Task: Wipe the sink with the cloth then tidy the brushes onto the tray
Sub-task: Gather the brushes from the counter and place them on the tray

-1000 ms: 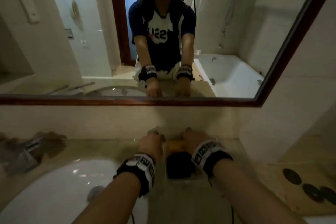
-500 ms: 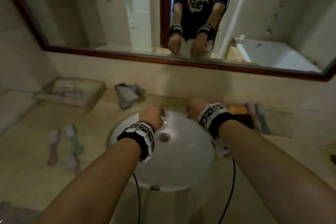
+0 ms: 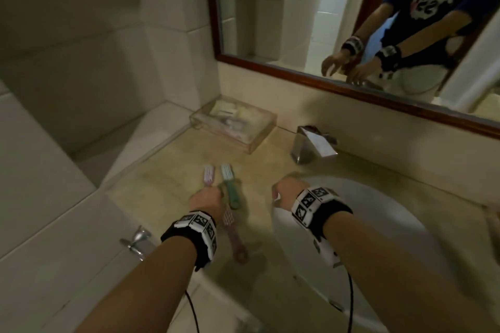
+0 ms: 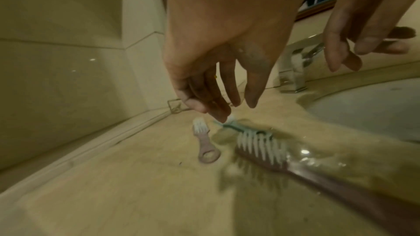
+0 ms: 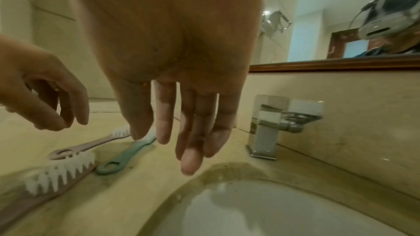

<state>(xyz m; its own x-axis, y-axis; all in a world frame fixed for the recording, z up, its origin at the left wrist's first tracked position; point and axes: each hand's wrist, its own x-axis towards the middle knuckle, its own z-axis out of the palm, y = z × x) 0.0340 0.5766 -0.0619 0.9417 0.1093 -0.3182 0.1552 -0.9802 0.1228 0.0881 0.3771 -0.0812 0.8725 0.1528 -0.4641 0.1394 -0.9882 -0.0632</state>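
On the beige stone counter [image 3: 173,170] left of the white oval sink [image 3: 378,224], your three brushes lie loose: a small pink brush with a ring handle [image 4: 203,143], a green brush with a ring handle [image 5: 122,157] just beside it, and a larger pink brush with white bristles [image 3: 234,235] nearer you. Your left hand [image 4: 218,60] hangs over the green brush's bristle end, fingers relaxed and slightly apart, gripping nothing. Your right hand [image 5: 172,82] hovers above the sink's rim, fingers straight, a little spread, empty. Against the wall sits the clear rectangular tray [image 3: 235,124], well apart from the brushes, left of the chrome faucet [image 3: 311,146].
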